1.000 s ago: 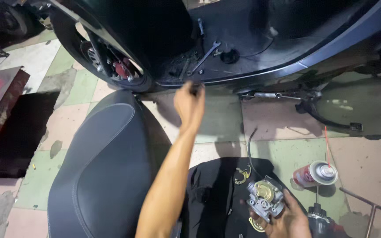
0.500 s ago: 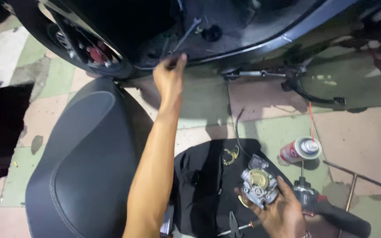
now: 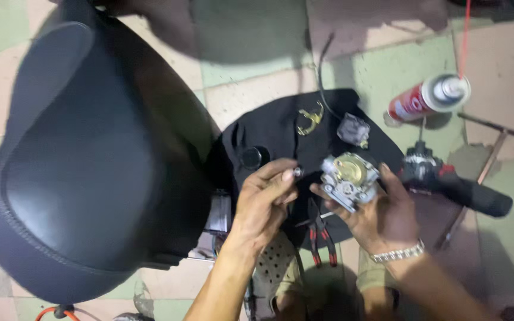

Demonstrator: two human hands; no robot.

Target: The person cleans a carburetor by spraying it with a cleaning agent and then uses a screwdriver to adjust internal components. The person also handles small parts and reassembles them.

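Centrally, the right hand [image 3: 382, 217] clasps a silver metal carburettor with a brass-coloured round top [image 3: 348, 180], fingers closed around its body, while the left hand [image 3: 264, 202] at nine o'clock pinches a small dark metal piece [image 3: 297, 172] between thumb and fingertips. Both hover over a black cloth [image 3: 281, 134]; at two o'clock lies a red-and-white spray can [image 3: 426, 98], and red-handled pliers [image 3: 319, 235] rest at six o'clock.

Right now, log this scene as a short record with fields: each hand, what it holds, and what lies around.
left hand: pinches a small dark part at its fingertips
right hand: holds a metal carburetor with a brass-coloured top
surface: black cloth on a tiled floor
on the cloth: brass clip, small grey part, round black cap, red-handled pliers
nearby: black seat at left, red spray can, black power tool
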